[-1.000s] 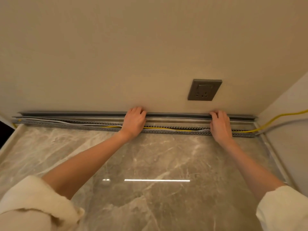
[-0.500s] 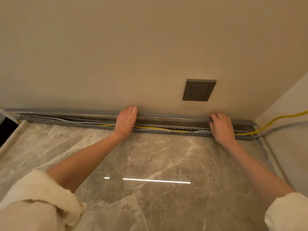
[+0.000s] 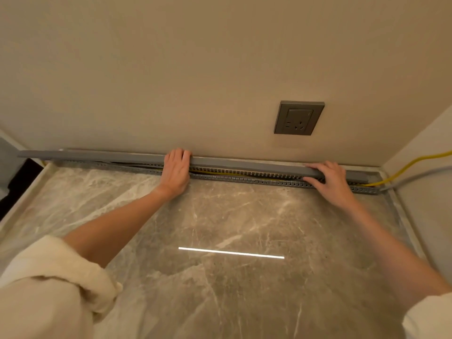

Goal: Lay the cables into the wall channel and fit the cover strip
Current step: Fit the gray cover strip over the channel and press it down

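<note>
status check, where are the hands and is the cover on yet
Left hand and right hand both grip the long grey cover strip. Strip above the slotted grey wall channel, not seated. Yellow cable in the channel, visible in the gap.

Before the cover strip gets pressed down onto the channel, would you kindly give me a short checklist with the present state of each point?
1. Left hand holds cover strip: ok.
2. Right hand holds strip: ok.
3. Yellow cable lies inside slotted channel: ok where visible.
4. Strip seated along channel: not ok, a gap shows.
5. Strip's left end lined up with channel: not ok, it sticks out past it.
6. Cables under the hands: cannot tell.
</note>
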### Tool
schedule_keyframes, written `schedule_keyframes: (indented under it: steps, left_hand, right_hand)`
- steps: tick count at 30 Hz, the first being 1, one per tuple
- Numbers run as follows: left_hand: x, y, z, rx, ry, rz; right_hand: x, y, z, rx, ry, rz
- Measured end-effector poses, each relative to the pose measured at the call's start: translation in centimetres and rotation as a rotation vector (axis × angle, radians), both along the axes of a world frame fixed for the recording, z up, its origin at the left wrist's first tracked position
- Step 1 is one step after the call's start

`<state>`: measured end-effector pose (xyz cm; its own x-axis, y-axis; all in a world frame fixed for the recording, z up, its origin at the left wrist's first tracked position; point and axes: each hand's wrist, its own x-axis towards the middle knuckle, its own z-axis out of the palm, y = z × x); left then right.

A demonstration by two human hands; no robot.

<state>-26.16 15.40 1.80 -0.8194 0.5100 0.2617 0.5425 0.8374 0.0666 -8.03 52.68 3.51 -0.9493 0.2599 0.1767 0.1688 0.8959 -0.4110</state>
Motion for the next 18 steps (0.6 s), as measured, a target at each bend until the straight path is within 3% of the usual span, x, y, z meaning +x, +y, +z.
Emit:
schedule_keyframes:
  steps: [4,11,18]
  left_hand:
    - [0.6,1.6,0.2,0.005,-0.034,-0.101]
    - [3.9,10.6,1.8,-0.004,-0.163,-0.502]
    - [6.6,17.8,2.6,-0.012,-0.295,-0.625]
  right_hand:
    - [0.5,0.7,0.5,-0.064,-0.005,-0.019]
    - [0.9,0.6,0.9,-0.090,-0.029,-0.059]
    - [1.6,1.2,1.0,-0.075,-0.073,-0.053]
